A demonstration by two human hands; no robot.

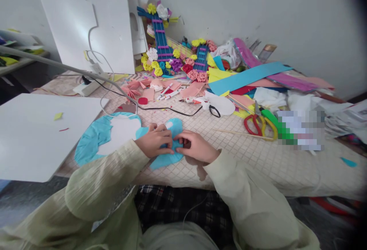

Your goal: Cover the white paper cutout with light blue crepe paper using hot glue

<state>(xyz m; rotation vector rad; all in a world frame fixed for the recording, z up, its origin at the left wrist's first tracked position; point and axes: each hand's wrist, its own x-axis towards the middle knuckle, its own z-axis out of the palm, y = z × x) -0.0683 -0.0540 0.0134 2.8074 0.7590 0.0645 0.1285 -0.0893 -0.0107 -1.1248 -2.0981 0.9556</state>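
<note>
On the table in front of me lies a white guitar-shaped cutout point(122, 133), partly covered with blue crepe paper point(93, 141). Its wide end is on the left, with white board bare in the middle. My left hand point(155, 142) rests on the narrower end, fingers bent and apart, fingertips pressing the paper. Facing it, my right hand point(199, 146) pinches the paper at the right-hand edge between thumb and fingers. The exact fold between the fingertips is too small to make out. A small white patch point(169, 125) shows beyond the hands.
A hot glue gun point(205, 103) with a black cord lies past my hands. Scissors point(259, 124), a wooden stick point(237, 132) and a green cutter point(272, 120) sit to the right. Decorated paper guitars point(162, 38) stand at the back. A white board point(40, 139) is at left.
</note>
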